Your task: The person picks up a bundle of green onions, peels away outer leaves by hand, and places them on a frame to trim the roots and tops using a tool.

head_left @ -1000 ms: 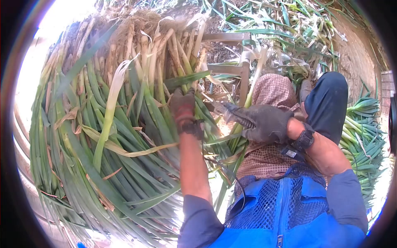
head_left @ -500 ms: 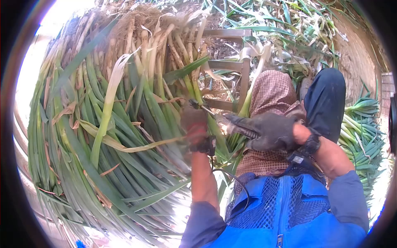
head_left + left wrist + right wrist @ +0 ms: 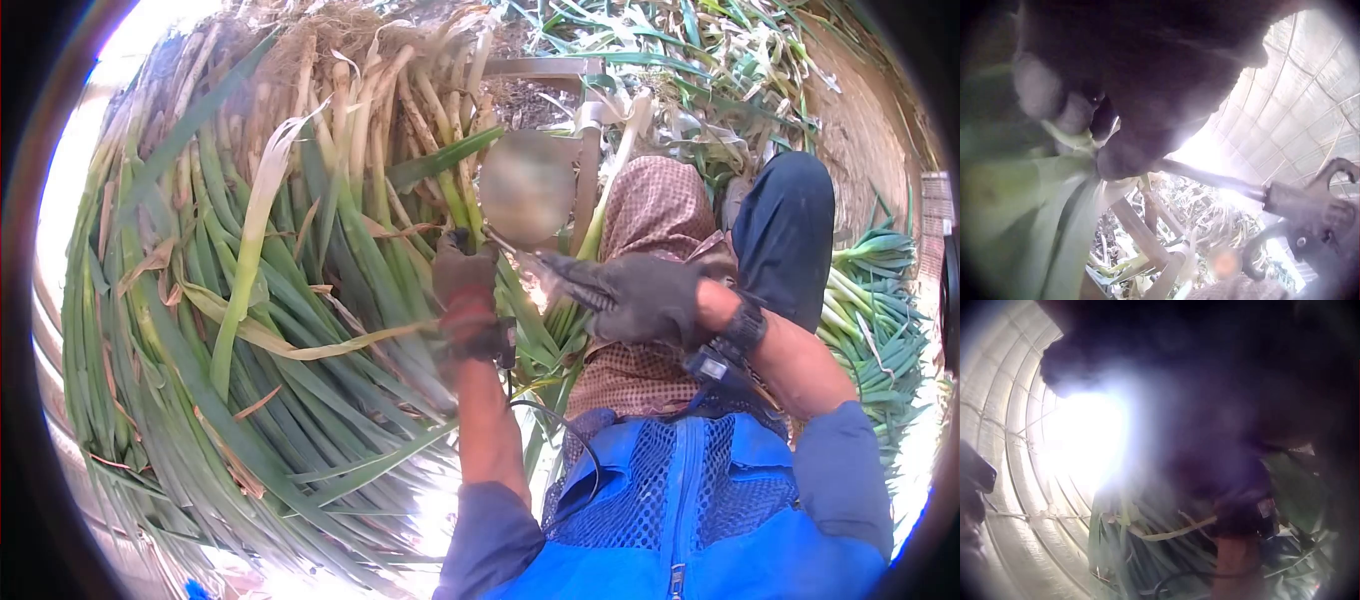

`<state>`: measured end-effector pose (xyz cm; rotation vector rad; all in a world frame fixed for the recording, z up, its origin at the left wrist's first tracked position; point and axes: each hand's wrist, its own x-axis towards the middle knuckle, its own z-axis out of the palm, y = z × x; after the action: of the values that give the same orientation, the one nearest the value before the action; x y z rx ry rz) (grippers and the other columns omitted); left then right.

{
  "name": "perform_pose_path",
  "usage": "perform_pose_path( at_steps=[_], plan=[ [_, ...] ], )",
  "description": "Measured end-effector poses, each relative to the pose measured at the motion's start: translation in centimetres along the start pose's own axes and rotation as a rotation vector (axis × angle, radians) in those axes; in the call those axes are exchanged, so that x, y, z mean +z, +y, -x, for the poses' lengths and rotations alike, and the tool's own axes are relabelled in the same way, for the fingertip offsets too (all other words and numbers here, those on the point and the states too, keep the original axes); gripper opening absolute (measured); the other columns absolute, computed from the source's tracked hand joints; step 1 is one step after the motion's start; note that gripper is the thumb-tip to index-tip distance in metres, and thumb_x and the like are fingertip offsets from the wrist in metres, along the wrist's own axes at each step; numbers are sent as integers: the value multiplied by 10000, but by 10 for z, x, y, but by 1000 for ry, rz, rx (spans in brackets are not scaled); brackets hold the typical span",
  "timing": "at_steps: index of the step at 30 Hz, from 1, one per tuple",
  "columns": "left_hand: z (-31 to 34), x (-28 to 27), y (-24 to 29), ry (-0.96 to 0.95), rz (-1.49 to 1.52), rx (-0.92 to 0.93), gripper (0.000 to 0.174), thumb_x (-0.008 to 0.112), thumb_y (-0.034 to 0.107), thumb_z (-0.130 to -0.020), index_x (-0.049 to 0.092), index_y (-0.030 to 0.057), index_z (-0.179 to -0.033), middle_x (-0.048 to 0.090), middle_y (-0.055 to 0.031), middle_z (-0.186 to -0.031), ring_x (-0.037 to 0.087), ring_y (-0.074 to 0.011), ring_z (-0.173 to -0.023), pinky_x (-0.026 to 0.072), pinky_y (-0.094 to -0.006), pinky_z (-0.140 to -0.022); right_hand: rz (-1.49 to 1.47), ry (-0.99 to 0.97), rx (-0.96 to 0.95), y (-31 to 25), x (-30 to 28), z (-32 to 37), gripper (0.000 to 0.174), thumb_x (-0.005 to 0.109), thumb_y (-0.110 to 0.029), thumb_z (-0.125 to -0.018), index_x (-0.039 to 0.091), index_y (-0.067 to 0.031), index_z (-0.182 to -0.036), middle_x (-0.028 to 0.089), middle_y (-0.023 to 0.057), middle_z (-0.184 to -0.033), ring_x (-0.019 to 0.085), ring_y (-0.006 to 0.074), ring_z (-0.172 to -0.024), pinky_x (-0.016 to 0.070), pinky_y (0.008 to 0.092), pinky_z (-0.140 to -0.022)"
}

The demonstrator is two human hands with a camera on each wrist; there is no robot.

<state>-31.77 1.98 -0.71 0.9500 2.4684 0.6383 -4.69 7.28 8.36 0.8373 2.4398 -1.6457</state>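
Leaf litter (image 3: 690,70) behind, stalks (image 3: 464,203) in left hand (image 3: 466,288)

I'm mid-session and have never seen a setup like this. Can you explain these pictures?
There is no machine: a person in a blue, mesh-panelled vest works with two dark-gloved hands. The wide picture comes from a camera on the head, looking down; the other two come from cameras on each wrist. The right-wrist one is mostly darkness and glare.

The left hand grips at least one long, green, onion-like stalk. The right hand holds a dark tool whose thin metal tube points toward the left hand.

On the person's left lies a big pile of similar stalks; what it rests on is mostly hidden. A smaller green-and-white bundle lies on the right.
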Motion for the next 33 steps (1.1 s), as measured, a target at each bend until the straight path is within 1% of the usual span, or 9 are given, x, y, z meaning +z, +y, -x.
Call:
perform_pose_path(
  at_steps=[4,7,10,11,14,21,24,26,33],
  plan=[
    [2,5,-2,86,-152,32,589,893,226,-742,671,0,-1239,749,-186,-1153,726,-313,-1041,546,-391,-928,-58,17,-158,15,8,3,903,682,-310,-834,286,-203,-1639,705,248,-898,698,403,-773,533,481,-736],
    [7,4,0,107,-106,86,627,924,208,-711,662,3,-1242,753,-174,-1134,726,-314,-1026,548,-398,-915,-65,-81,99,-5,-6,-5,885,671,-305,-829,316,-160,-1627,707,249,-938,700,395,-792,539,472,-775],
    [11,6,-9,119,-33,113,612,935,173,-699,668,6,-1224,759,-157,-1103,729,-302,-1003,550,-398,-899,-66,62,-82,-3,-3,-13,905,666,-307,-828,290,-150,-1636,700,258,-954,696,396,-788,548,464,-791],
    [9,8,-13,129,-11,119,598,935,158,-698,672,7,-1214,760,-151,-1092,730,-297,-994,550,-397,-894,-59,-97,92,-5,-12,-5,911,662,-299,-826,277,-170,-1642,701,264,-996,698,399,-784,561,460,-788],
    [14,3,-2,60,62,107,530,913,129,-725,685,3,-1186,761,-142,-1087,733,-276,-963,557,-384,-870,-36,66,-16,20,7,-27,905,664,-299,-831,279,-183,-1642,710,258,-997,708,392,-797,568,456,-791],
    [13,8,-11,31,83,78,424,870,125,-783,699,-1,-1149,769,-126,-1059,730,-221,-887,566,-353,-796,12,252,109,29,-21,-100,757,651,-293,-806,470,-115,-1519,726,271,-1057,721,429,-857,577,477,-803],
    [14,9,-13,33,67,93,391,861,129,-800,703,-4,-1132,769,-118,-1033,724,-204,-838,565,-344,-759,229,255,162,22,-39,-121,764,636,-299,-835,433,-208,-1566,736,240,-1043,732,359,-864,569,442,-806],
    [18,6,-8,3,67,64,377,856,129,-811,704,-8,-1127,766,-110,-1008,712,-193,-792,564,-338,-722,127,346,-4,36,-35,-127,792,603,-297,-839,377,-227,-1594,738,241,-1006,732,359,-825,567,455,-784],
    [23,9,-15,-69,314,0,347,833,138,-841,707,-2,-1132,738,-63,-907,652,-137,-714,540,-309,-642,120,257,42,21,-14,-80,783,642,-301,-865,367,-239,-1596,717,275,-1016,719,429,-915,571,503,-826]
  ],
)
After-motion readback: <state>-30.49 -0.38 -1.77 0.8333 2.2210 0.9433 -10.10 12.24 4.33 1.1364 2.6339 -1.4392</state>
